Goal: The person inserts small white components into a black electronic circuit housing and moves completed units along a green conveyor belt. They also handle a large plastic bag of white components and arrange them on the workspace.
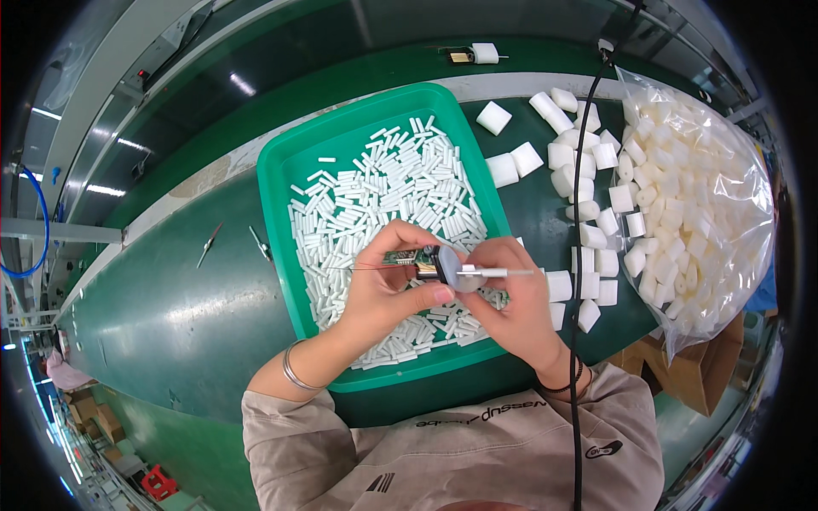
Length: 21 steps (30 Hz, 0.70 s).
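Note:
My left hand is closed around a small electronic assembly, above the near part of a green tray. The assembly has a green circuit board, a black collar and a round grey disc; a thin wire sticks out leftward. My right hand is pinched at the disc's right side, around a slim white tube that points right from it. Fingers partly hide where tube and disc meet. Many short white tubes lie loose in the green tray beneath.
White foam cylinders are scattered right of the tray, beside a clear plastic bag full of them. A black cable hangs across the right side. Thin metal tools lie left. Another assembly with white foam sits at the back.

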Tool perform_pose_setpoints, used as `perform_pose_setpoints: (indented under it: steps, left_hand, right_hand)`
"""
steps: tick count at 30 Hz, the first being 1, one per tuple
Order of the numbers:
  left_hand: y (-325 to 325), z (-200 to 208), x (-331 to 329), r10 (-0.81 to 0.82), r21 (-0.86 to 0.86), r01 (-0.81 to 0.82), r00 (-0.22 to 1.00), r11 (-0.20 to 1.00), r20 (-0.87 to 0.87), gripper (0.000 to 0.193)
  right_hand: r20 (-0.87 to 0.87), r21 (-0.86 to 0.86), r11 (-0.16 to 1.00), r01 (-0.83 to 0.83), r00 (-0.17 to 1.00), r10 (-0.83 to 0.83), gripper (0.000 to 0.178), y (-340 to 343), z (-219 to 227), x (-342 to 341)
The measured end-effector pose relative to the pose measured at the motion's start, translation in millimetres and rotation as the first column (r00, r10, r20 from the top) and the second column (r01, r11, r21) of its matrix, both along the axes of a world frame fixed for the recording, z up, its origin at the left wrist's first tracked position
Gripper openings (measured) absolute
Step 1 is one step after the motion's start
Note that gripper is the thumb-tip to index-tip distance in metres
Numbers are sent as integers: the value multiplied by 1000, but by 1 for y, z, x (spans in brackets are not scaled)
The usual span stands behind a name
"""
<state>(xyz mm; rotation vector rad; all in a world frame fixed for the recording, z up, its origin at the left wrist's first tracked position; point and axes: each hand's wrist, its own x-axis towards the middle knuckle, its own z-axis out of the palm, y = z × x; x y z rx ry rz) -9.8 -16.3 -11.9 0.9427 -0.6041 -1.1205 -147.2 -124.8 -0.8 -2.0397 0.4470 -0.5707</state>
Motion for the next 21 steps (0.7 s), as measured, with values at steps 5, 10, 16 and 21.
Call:
perform_pose_setpoints:
  steps: [5, 10, 16, 21]
  left_hand:
    - [0, 0, -2, 198, -67, -189, 969, 980, 151, 40]
    - [0, 3, -3, 164, -59, -157, 977, 986, 136, 41]
    - [1, 3, -2, 185, -48, -182, 980, 982, 79, 43]
    - [1, -2, -4, 202, -95, -188, 961, 978, 187, 43]
  right_hand:
    - [83, 198, 980, -31, 996, 14, 28, -1, -13, -8]
    - [213, 421, 905, -61, 977, -33, 31, 2, -10, -6]
    - [253, 656, 750, -90, 962, -105, 29, 3, -10, -8]
    - [281, 694, 719, -28, 930, -236, 22, 9, -11, -13]
